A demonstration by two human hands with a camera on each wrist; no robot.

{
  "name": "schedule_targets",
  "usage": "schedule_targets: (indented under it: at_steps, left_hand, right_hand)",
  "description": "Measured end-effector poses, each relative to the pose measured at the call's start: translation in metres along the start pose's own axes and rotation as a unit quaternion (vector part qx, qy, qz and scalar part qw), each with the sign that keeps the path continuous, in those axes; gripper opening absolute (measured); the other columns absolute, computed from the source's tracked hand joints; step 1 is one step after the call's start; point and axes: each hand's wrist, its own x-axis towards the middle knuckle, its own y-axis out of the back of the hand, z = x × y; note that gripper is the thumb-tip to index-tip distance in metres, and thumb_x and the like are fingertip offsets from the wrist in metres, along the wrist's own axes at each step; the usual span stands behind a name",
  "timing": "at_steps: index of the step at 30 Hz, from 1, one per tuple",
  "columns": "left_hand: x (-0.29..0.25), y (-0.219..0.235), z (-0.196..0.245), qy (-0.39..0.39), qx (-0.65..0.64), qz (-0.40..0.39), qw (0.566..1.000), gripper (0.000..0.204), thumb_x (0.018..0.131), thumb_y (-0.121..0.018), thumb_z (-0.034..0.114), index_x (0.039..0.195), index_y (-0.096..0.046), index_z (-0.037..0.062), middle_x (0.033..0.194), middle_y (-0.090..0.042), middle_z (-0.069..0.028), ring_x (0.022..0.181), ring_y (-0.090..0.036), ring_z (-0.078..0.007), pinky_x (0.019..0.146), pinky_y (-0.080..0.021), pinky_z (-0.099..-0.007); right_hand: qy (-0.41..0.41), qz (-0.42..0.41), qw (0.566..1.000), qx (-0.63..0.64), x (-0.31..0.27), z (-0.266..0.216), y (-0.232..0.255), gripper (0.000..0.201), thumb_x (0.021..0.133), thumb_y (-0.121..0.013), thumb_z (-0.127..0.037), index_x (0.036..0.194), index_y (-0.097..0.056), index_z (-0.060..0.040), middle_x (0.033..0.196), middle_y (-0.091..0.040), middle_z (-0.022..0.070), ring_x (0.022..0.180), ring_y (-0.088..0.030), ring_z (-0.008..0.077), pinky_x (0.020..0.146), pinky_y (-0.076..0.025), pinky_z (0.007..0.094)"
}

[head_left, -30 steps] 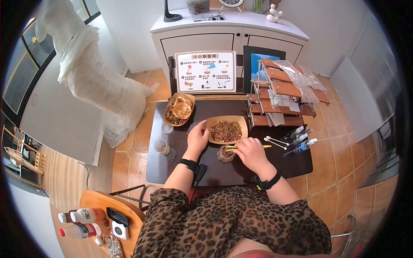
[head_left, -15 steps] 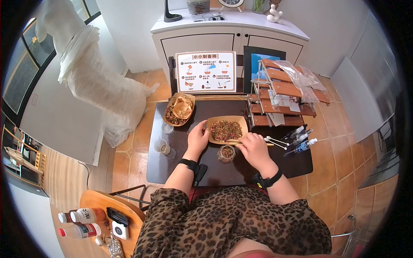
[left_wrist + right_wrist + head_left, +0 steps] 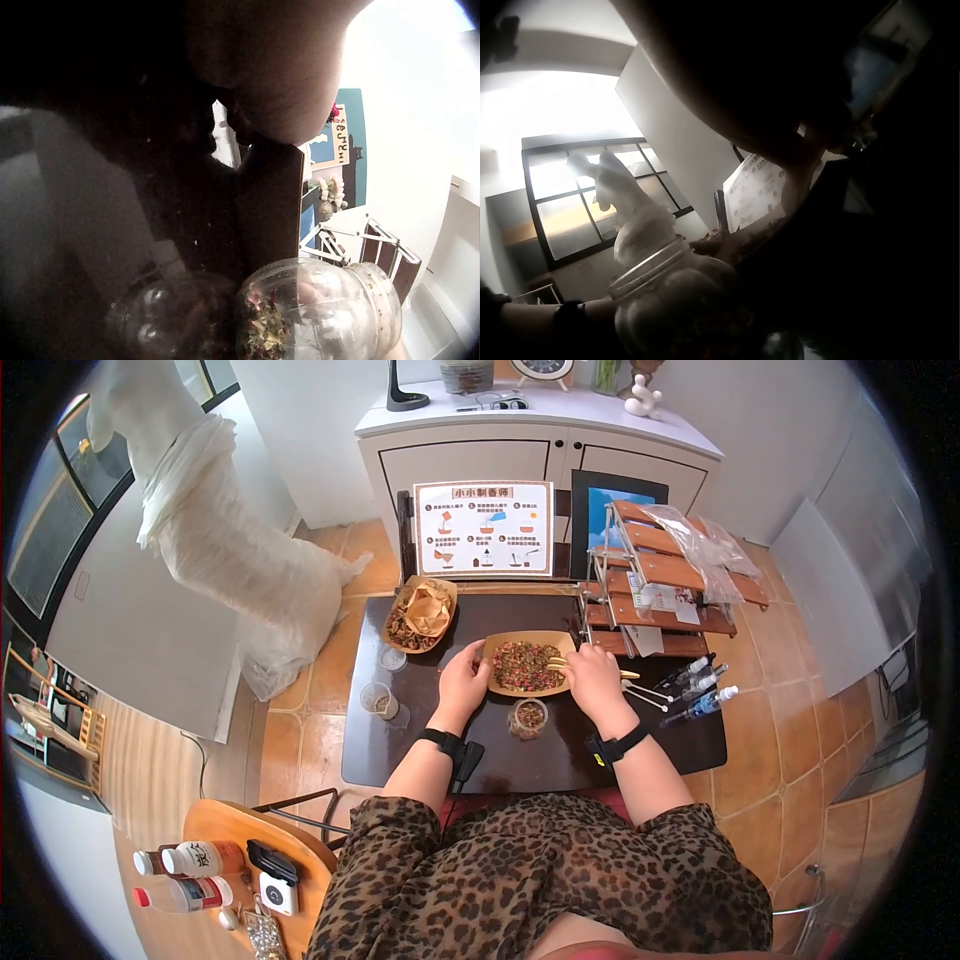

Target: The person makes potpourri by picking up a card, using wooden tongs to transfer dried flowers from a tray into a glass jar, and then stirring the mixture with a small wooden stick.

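Note:
A brown paper tray (image 3: 496,642) of dried petals and leaves (image 3: 527,666) lies mid-table in the head view. My left hand (image 3: 464,682) holds the tray's left edge; in the left wrist view, that hand (image 3: 289,82) is at the tray's side (image 3: 274,202). My right hand (image 3: 597,682) grips gold tweezers (image 3: 556,664), their tips over the mix at the tray's right side. Just in front of the tray stands a clear open jar (image 3: 528,718), partly filled with the same mix. Close up, the jar (image 3: 322,307) has a ribbed neck. The right wrist view is dark around the fingers.
Another paper tray (image 3: 420,616) with dried pieces and a crumpled bag sits back left, near clear cups (image 3: 378,701). White-tipped sticks (image 3: 645,694) and small bottles (image 3: 712,704) lie right. A wooden rack (image 3: 660,580) and an instruction board (image 3: 484,528) stand behind.
My right hand has moved the tweezers from the jar's mouth up and right to the tray, their tips now over the petals. The left hand has stayed at the tray's edge.

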Motion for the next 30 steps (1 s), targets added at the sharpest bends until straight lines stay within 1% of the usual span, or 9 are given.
schedule_targets:
  at_steps: [7, 13, 16, 19, 22, 25, 30]
  left_hand:
    - [0.0, 0.001, 0.003, 0.001, 0.007, 0.002, 1.0, 0.036, 0.091, -0.064, 0.014, 0.126, -0.065, 0.0064, 0.08, -0.066, -0.0103, 0.071, -0.065, -0.023, 0.067, -0.052, -0.0346]
    - [0.0, 0.002, 0.004, -0.002, 0.009, 0.003, 1.0, 0.036, 0.091, -0.064, 0.015, 0.125, -0.066, 0.0058, 0.08, -0.066, -0.0102, 0.07, -0.065, -0.0231, 0.067, -0.052, -0.0346]
    - [0.001, 0.0, 0.001, -0.002, 0.006, 0.006, 1.0, 0.036, 0.09, -0.064, 0.015, 0.125, -0.065, 0.0056, 0.08, -0.066, -0.0103, 0.07, -0.065, -0.0234, 0.066, -0.052, -0.0346]
    - [0.0, -0.001, -0.001, -0.007, 0.009, 0.007, 1.0, 0.036, 0.09, -0.064, 0.014, 0.125, -0.065, 0.0055, 0.079, -0.065, -0.0103, 0.07, -0.064, -0.0237, 0.066, -0.051, -0.0348]
    - [0.0, 0.001, 0.003, -0.009, 0.015, 0.008, 1.0, 0.036, 0.09, -0.063, 0.013, 0.125, -0.065, 0.0055, 0.079, -0.065, -0.0104, 0.07, -0.064, -0.024, 0.066, -0.051, -0.0351]
    - [-0.001, 0.0, 0.003, -0.011, 0.012, 0.011, 1.0, 0.036, 0.09, -0.063, 0.013, 0.125, -0.065, 0.0056, 0.079, -0.065, -0.0106, 0.07, -0.064, -0.0243, 0.067, -0.051, -0.0354]
    - [-0.002, 0.002, 0.006, -0.005, 0.008, 0.007, 1.0, 0.036, 0.09, -0.063, 0.013, 0.125, -0.065, 0.0059, 0.08, -0.065, -0.0107, 0.071, -0.064, -0.0241, 0.067, -0.051, -0.0352]
  right_hand:
    - [-0.001, -0.008, 1.0, -0.005, 0.005, -0.002, -0.01, 0.012, 0.084, -0.072, -0.019, 0.086, -0.068, -0.0079, 0.088, -0.06, 0.0093, 0.092, -0.061, 0.0302, 0.079, -0.045, 0.0452]
    - [-0.006, 0.044, 0.999, 0.019, 0.004, 0.001, -0.001, 0.012, 0.084, -0.073, -0.019, 0.084, -0.066, -0.0096, 0.085, -0.059, 0.0081, 0.089, -0.06, 0.0302, 0.077, -0.045, 0.0441]
    - [-0.007, 0.069, 0.997, 0.033, 0.004, 0.003, 0.005, 0.012, 0.084, -0.073, -0.019, 0.086, -0.067, -0.0086, 0.086, -0.06, 0.0083, 0.088, -0.06, 0.0309, 0.078, -0.046, 0.0441]
    - [-0.02, 0.087, 0.993, 0.072, 0.001, -0.001, 0.015, 0.012, 0.087, -0.071, -0.019, 0.086, -0.066, -0.0084, 0.086, -0.059, 0.0079, 0.09, -0.06, 0.0302, 0.078, -0.045, 0.0443]
    - [-0.022, 0.102, 0.989, 0.108, -0.003, -0.005, 0.025, 0.012, 0.086, -0.072, -0.019, 0.087, -0.067, -0.0074, 0.087, -0.06, 0.0077, 0.089, -0.06, 0.0306, 0.078, -0.046, 0.0439]
    - [-0.017, 0.096, 0.982, 0.165, -0.011, -0.012, 0.039, 0.012, 0.086, -0.072, -0.017, 0.088, -0.067, -0.0066, 0.087, -0.061, 0.0078, 0.088, -0.06, 0.0309, 0.077, -0.045, 0.0431]
    - [0.017, 0.08, 0.976, 0.201, -0.028, -0.026, 0.058, 0.011, 0.085, -0.072, -0.016, 0.088, -0.068, -0.0066, 0.085, -0.061, 0.0076, 0.086, -0.06, 0.0308, 0.076, -0.045, 0.0427]
